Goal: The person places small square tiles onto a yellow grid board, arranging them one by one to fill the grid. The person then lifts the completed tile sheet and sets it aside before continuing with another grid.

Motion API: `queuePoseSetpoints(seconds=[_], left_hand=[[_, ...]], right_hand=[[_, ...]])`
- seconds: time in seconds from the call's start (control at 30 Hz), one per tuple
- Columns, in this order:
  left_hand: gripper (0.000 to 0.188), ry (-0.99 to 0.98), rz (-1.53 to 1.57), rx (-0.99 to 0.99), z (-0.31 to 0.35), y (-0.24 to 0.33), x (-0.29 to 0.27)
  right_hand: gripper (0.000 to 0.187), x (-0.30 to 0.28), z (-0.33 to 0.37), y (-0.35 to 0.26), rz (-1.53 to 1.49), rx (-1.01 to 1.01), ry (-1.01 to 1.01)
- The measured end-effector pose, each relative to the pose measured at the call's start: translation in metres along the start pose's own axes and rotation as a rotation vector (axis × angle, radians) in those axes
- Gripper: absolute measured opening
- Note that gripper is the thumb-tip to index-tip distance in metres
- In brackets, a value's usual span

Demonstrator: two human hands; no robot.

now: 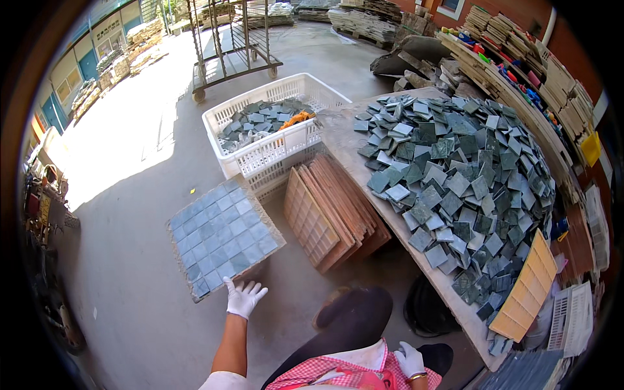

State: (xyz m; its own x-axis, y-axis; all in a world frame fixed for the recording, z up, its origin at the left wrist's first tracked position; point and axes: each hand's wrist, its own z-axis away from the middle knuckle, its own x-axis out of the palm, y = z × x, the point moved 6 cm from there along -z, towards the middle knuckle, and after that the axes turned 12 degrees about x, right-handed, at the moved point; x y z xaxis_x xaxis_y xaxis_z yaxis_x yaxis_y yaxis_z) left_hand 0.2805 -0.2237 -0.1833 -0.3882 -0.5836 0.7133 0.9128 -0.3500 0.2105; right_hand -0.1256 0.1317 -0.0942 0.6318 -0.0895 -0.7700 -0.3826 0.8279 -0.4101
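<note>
Well, the left hand (244, 299) spreads wide right by the tiled panel (222, 233); the right hand (409, 359), grip unclear, rests beside the checked apron (309, 372).

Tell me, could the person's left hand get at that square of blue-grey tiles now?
Probably yes: the left hand, spread open, is at the near edge of the tile square, with nothing visible between them.

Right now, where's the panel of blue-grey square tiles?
In the head view, the tiled panel is left of centre, its near edge by the gloved left hand, with brown gridded trays to its right.
</note>
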Motion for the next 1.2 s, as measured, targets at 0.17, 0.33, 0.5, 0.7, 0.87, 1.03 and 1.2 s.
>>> queuePoseSetpoints(seconds=[0.17, 0.33, 0.5, 0.7, 0.87, 1.03, 1.2], left_hand=[[0.077, 0.22, 0.164, 0.254, -0.075, 0.001, 0.006], [0.062, 0.221, -0.054, 0.535, -0.099, 0.019, -0.016], [0.061, 0.222, -0.089, 0.559, -0.104, 0.022, -0.028], [0.057, 0.188, 0.011, 0.488, -0.066, -0.003, -0.041], [0.053, 0.211, 0.058, 0.466, -0.019, -0.034, -0.057], [0.061, 0.274, 0.055, 0.435, 0.026, -0.052, -0.08], [0.087, 0.235, 0.032, 0.174, 0.056, -0.065, -0.048]], right_hand=[[0.045, -0.008, 0.004, 0.017, -0.091, 0.053, 0.029], [0.044, 0.003, 0.0, 0.022, -0.073, -0.071, 0.039], [0.046, -0.004, 0.004, 0.02, -0.124, -0.037, 0.033], [0.046, 0.007, 0.0, 0.023, -0.024, -0.028, -0.007], [0.043, 0.016, -0.003, 0.017, 0.128, -0.097, -0.023], [0.039, 0.036, -0.015, 0.023, 0.229, -0.101, -0.168], [0.045, 0.042, -0.015, 0.0, 0.303, -0.083, -0.273]])
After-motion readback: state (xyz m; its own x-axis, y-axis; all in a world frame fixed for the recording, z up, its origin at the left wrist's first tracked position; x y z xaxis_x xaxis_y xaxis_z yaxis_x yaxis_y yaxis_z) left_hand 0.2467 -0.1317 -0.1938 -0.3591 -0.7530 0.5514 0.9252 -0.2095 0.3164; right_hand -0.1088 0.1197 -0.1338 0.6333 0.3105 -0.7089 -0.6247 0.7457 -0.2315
